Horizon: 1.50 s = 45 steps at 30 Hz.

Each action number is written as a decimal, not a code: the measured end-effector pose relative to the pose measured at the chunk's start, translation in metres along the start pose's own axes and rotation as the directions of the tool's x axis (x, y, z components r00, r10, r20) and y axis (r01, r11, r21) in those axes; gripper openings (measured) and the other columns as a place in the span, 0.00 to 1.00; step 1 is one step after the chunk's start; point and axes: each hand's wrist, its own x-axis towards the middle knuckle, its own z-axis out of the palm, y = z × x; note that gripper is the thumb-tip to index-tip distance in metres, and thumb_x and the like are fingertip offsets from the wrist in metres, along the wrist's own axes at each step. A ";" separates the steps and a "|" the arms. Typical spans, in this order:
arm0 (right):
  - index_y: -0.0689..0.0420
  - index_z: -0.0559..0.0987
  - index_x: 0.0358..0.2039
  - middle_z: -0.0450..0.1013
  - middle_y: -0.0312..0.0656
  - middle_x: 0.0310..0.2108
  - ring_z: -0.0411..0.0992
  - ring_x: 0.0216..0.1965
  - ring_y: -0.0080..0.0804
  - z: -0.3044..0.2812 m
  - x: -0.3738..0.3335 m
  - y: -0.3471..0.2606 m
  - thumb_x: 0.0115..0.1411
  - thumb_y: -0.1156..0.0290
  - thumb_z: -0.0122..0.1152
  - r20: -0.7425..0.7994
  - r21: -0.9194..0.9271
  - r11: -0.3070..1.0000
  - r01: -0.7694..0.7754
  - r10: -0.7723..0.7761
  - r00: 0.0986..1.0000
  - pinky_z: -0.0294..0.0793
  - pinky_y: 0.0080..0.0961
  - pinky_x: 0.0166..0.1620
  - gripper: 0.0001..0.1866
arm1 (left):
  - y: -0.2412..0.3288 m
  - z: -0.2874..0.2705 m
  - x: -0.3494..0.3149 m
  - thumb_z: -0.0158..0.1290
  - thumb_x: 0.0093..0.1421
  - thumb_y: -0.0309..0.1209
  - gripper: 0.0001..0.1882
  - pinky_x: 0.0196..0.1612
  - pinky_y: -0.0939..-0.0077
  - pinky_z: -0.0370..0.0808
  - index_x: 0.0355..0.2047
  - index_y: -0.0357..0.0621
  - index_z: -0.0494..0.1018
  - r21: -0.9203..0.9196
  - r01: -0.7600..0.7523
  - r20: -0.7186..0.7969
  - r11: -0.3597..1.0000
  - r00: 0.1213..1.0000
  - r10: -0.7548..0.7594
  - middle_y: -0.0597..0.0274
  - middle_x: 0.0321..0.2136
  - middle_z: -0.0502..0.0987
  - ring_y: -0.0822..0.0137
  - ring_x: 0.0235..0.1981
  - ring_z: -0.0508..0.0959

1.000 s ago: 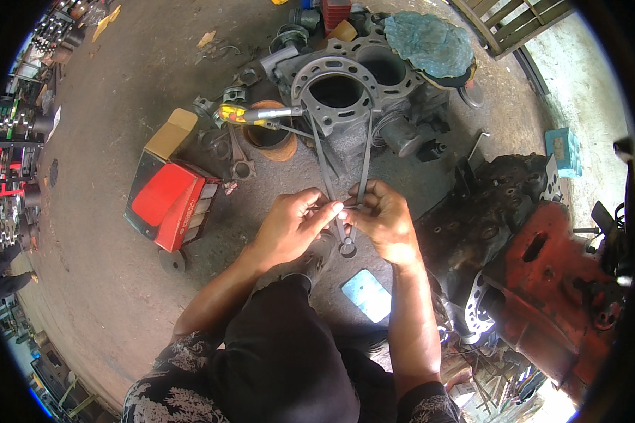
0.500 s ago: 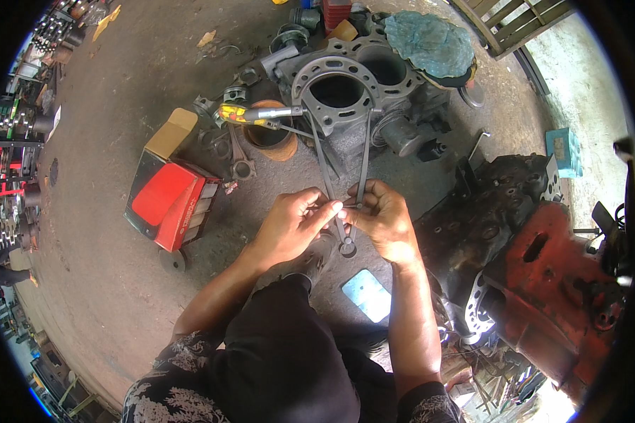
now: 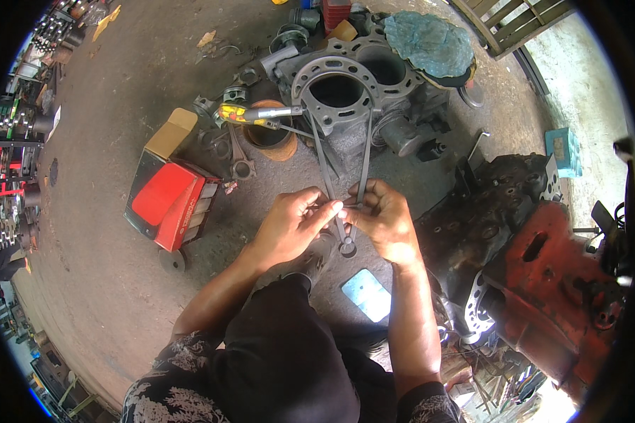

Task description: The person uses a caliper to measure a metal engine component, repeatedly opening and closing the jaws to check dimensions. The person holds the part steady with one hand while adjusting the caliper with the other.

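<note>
With both hands I hold a long-legged metal spring caliper (image 3: 366, 155), its round spring end toward me and its two legs spread away. My left hand (image 3: 294, 224) is closed in a pinch at the left leg, near the cross screw. Fingers of my right hand (image 3: 386, 224) close around the right leg and the screw, and the two thumbs nearly meet. The caliper's tips reach the near rim of the front cylinder on a grey engine block (image 3: 346, 128). The fingertips partly hide the screw.
Left of the block lie a yellow-handled tool (image 3: 241, 113), a rusty cylinder sleeve (image 3: 281, 146), a connecting rod (image 3: 241, 158) and a red-black box (image 3: 168, 197). A phone-like slab (image 3: 367, 295) lies near my knees. On the right stand a dark engine part (image 3: 497, 204) and red machinery (image 3: 543, 275).
The caliper's right tip has shifted slightly left at the cylinder rim. My hands stay in the same place. At the far left edge, a person's dark-clothed figure has moved a little.
</note>
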 end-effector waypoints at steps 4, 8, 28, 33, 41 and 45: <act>0.72 0.72 0.46 0.80 0.49 0.37 0.79 0.37 0.28 0.000 0.001 0.000 0.59 0.80 0.71 -0.005 -0.001 1.000 -0.018 0.018 1.000 0.81 0.24 0.41 0.19 | -0.001 0.000 0.000 0.58 0.69 0.35 0.15 0.23 0.77 0.74 0.31 0.34 0.75 -0.001 0.001 -0.007 1.000 1.000 -0.001 0.58 0.20 0.80 0.73 0.21 0.81; 0.72 0.73 0.46 0.80 0.48 0.36 0.79 0.36 0.27 -0.001 0.002 0.003 0.59 0.80 0.71 0.002 0.010 1.000 -0.003 0.003 1.000 0.80 0.23 0.40 0.19 | -0.003 0.001 0.001 0.58 0.69 0.35 0.15 0.23 0.76 0.75 0.31 0.34 0.75 -0.011 0.037 -0.007 0.999 0.999 -0.037 0.57 0.20 0.80 0.73 0.21 0.82; 0.72 0.72 0.46 0.80 0.47 0.35 0.79 0.35 0.27 0.000 0.001 0.003 0.59 0.79 0.71 -0.017 -0.038 0.999 0.003 -0.004 1.000 0.80 0.22 0.38 0.19 | -0.003 0.000 0.001 0.58 0.69 0.36 0.15 0.22 0.77 0.74 0.30 0.34 0.75 0.033 -0.018 -0.007 0.999 1.000 0.018 0.58 0.19 0.79 0.73 0.21 0.81; 0.72 0.73 0.46 0.80 0.47 0.35 0.79 0.35 0.26 -0.001 0.002 0.003 0.59 0.79 0.71 -0.007 -0.014 1.000 0.007 -0.007 1.000 0.80 0.23 0.38 0.19 | -0.001 0.001 0.001 0.57 0.69 0.36 0.15 0.22 0.77 0.74 0.30 0.34 0.75 0.005 -0.009 -0.012 1.000 1.000 0.009 0.58 0.20 0.79 0.73 0.21 0.81; 0.72 0.72 0.46 0.80 0.48 0.36 0.79 0.36 0.27 0.000 0.003 0.004 0.59 0.80 0.71 -0.005 -0.004 1.000 -0.013 0.013 1.000 0.81 0.24 0.39 0.19 | -0.002 0.001 0.001 0.58 0.69 0.36 0.15 0.22 0.77 0.74 0.32 0.34 0.77 -0.006 0.015 0.000 1.000 1.000 -0.015 0.59 0.20 0.79 0.74 0.21 0.81; 0.72 0.72 0.46 0.80 0.49 0.36 0.79 0.35 0.27 0.000 0.003 0.004 0.59 0.81 0.70 -0.001 0.012 1.000 -0.017 0.017 1.000 0.81 0.24 0.39 0.18 | -0.004 0.000 0.002 0.58 0.69 0.35 0.14 0.23 0.77 0.74 0.32 0.34 0.77 0.005 0.010 -0.004 1.000 1.000 -0.010 0.60 0.20 0.79 0.74 0.21 0.81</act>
